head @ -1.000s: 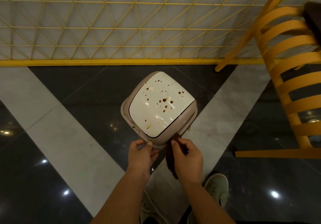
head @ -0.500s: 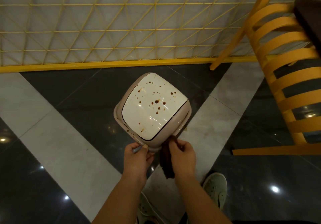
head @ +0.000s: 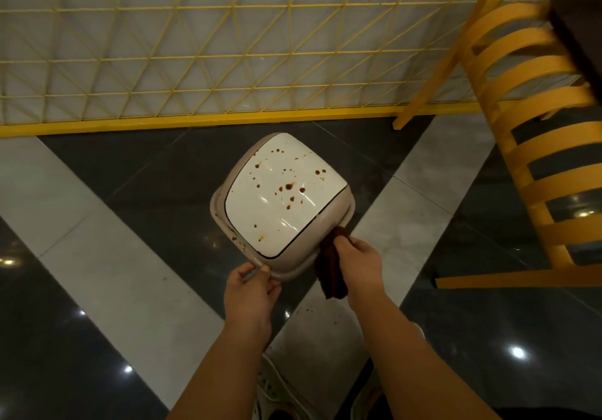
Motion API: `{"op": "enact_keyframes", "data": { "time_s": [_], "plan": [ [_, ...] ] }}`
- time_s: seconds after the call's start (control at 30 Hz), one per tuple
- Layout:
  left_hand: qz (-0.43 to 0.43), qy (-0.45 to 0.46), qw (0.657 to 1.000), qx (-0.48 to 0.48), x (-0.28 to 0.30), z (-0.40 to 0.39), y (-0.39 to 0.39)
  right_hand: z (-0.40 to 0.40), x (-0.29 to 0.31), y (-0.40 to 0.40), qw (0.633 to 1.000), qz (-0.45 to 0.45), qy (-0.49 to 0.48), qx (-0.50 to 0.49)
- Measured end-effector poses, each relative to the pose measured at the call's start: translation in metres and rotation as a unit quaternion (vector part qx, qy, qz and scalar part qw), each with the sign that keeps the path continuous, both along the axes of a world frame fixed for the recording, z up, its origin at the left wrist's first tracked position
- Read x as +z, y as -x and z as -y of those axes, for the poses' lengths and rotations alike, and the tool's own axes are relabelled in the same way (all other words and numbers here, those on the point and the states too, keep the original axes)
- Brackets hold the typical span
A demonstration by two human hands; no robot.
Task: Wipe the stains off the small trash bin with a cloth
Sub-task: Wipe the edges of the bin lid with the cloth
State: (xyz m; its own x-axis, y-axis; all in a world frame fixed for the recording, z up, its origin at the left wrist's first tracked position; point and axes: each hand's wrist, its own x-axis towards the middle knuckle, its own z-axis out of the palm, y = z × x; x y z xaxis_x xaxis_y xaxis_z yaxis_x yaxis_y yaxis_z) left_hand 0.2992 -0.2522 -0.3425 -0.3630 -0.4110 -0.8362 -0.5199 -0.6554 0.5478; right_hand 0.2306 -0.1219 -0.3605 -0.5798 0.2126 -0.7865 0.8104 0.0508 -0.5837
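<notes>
Brown fuzzy cloth (head: 332, 273) bunched in right hand (head: 360, 261) grip, pressed to small beige plastic trash bin (head: 280, 201) rim at 4 o'clock; left hand (head: 250, 292) pinching rim at 6. On dark tiled floor (head: 156, 172). Risks: tipping bin, smearing stains (head: 289, 187).

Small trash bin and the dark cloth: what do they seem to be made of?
The small cream trash bin looks like glossy moulded plastic: rounded corners, sharp light glints on its lid. The dark brown cloth in the right hand seems a soft, matte, fuzzy fabric, possibly microfibre.
</notes>
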Motion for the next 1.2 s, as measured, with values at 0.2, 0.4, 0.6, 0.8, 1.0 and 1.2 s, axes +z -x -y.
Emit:
{"op": "enact_keyframes", "data": {
  "time_s": [0.2, 0.4, 0.6, 0.8, 1.0, 1.2],
  "plan": [
    [0.003, 0.005, 0.998, 0.063, -0.003, -0.022, -0.016, 0.028, -0.003, -0.040, 0.997, -0.002, 0.025, -0.072],
    [0.013, 0.005, 0.999, 0.043, -0.017, -0.026, -0.018, 0.051, 0.000, -0.071, 0.996, -0.026, 0.055, -0.063],
    [-0.011, -0.028, 0.998, 0.047, -0.026, -0.024, -0.017, 0.052, -0.002, -0.048, 0.997, 0.002, 0.028, -0.067],
    [-0.033, -0.006, 0.998, 0.061, -0.011, -0.031, -0.003, 0.033, -0.001, -0.006, 0.996, -0.015, -0.016, -0.087],
    [-0.006, 0.003, 0.999, 0.053, -0.012, -0.027, -0.002, 0.045, -0.001, -0.034, 0.999, -0.038, -0.023, -0.018],
    [0.009, -0.009, 0.999, 0.034, -0.016, -0.021, -0.005, 0.051, -0.003, -0.035, 1.000, -0.024, -0.017, -0.004]
  ]
}}
